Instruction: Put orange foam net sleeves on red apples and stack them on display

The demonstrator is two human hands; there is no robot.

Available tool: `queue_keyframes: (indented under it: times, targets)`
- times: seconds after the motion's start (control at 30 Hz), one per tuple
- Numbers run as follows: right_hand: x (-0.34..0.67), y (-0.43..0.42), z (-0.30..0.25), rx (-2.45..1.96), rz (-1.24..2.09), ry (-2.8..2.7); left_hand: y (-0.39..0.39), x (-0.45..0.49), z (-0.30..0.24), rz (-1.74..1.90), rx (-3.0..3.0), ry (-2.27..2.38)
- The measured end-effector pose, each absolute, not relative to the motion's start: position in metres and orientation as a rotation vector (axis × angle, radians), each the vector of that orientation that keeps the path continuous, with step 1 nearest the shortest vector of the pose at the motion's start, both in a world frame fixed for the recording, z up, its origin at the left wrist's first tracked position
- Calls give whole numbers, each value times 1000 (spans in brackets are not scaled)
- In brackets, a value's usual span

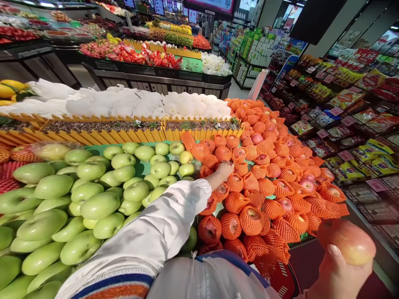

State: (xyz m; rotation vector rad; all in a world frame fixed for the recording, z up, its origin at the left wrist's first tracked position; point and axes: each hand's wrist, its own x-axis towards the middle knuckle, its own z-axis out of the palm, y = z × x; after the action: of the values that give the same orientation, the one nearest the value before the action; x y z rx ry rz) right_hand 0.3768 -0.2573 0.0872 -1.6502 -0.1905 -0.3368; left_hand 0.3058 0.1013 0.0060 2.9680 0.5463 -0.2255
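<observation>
The right hand (341,272) cups a red apple (353,243) past the display's (142,167) right edge, seemingly for support; the left hand (223,169), grip unclear, is among netted apples (272,170).

head: worn at head height, above the jacket (199,279) | faces: forward, steeply down over green apples (100,205) and wrapped apples (251,220) | near: right hand (341,270), close to lens; left hand (225,169) farther, mid-frame | far: rear stand (156,71), top
</observation>
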Motion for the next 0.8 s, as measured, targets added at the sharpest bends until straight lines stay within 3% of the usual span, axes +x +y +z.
queue_keyframes:
  times: [0.23,0.33,0.47,0.63,0.7,0.8]
  targets:
    - [356,-232,71,-1912,-54,-545,109,260,33,-138,2790,557]
    - [330,-200,66,-1916,49,-896,70,219,49,188,2225,572]
    - [288,-162,69,-1835,228,-1293,3,157,52,35,1291,340]
    - [313,-104,79,-1541,713,-1744,-19,89,39,232,906,573]
    - [354,-69,76,-1782,572,-1596,-16,63,41,300,821,644]
    - [410,-13,56,-2590,311,-1382,-14,29,51,436,758,677]
